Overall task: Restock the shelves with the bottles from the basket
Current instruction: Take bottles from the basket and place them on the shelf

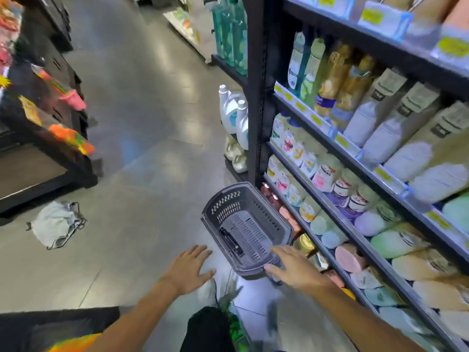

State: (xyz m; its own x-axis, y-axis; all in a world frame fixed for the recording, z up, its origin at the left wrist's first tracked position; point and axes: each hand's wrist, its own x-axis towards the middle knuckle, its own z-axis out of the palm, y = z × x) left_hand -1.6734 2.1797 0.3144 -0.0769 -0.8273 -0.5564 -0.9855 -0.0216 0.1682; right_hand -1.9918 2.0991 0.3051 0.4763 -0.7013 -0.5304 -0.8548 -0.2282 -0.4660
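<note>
The right hand (294, 269) is spread flat, fingers straight, over the near rim of the grey perforated plastic basket (247, 228); the left hand (189, 269), also spread and holding nothing, hovers left of the basket. The basket sits on the floor just beside the black metal shelves (365, 171), which carry rows of bottles (327, 174).

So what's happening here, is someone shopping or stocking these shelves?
It looks like stocking. A person stands in a shop aisle over a grey basket on the floor, beside shelves packed with bottles. The basket seems nearly empty: only a small dark item lies in it, and no bottles show inside. The right hand reaches out with straight fingers over the basket's near rim, though contact is unclear. The left hand hovers open above the floor, holding nothing. A crumpled white bag lies on the floor to the left.
</note>
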